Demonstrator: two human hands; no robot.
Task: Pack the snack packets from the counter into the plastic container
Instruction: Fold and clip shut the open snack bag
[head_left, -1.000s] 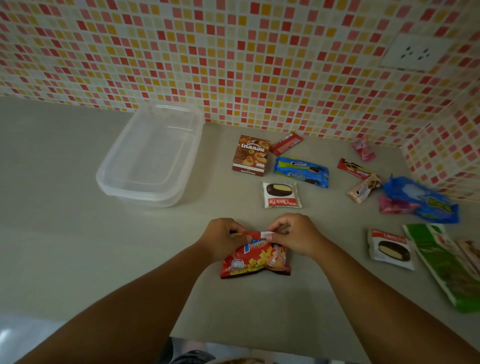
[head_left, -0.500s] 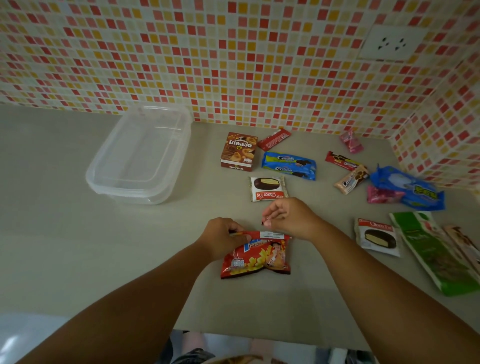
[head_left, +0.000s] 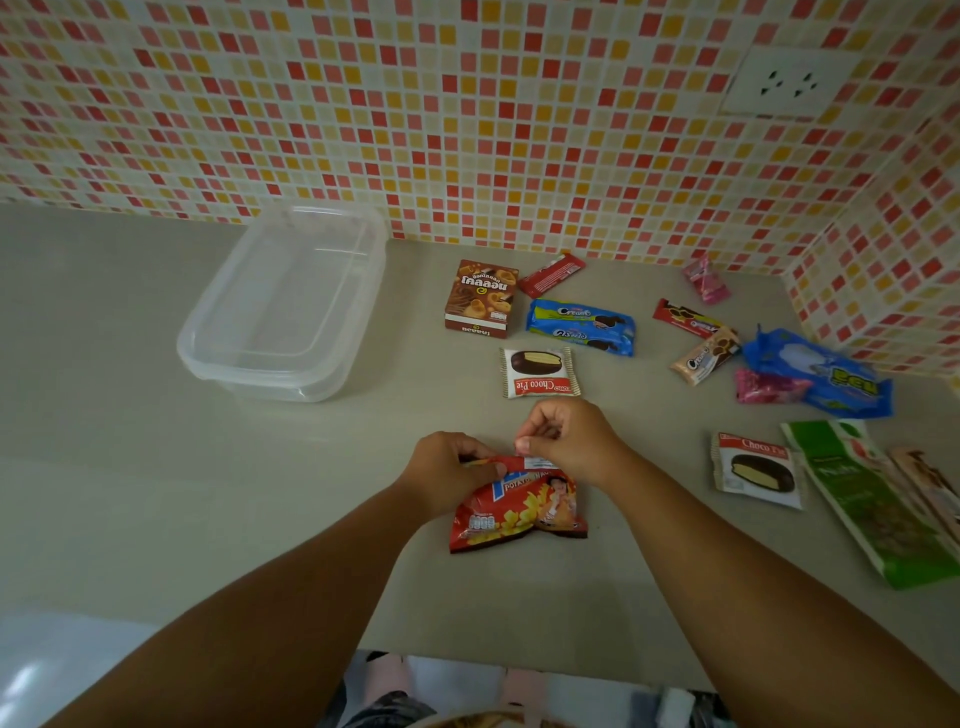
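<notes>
Head view, left hand pinching red chip packet

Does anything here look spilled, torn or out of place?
Nothing spilled or visibly torn. The snacks lie scattered at all angles on the counter, and the plastic container holds none yet. One oddity: both hands pinch the top edge of the red chip bag instead of carrying it over.

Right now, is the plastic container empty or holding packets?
Empty: the plastic container shows only its clear bottom, with no packet inside.
</notes>
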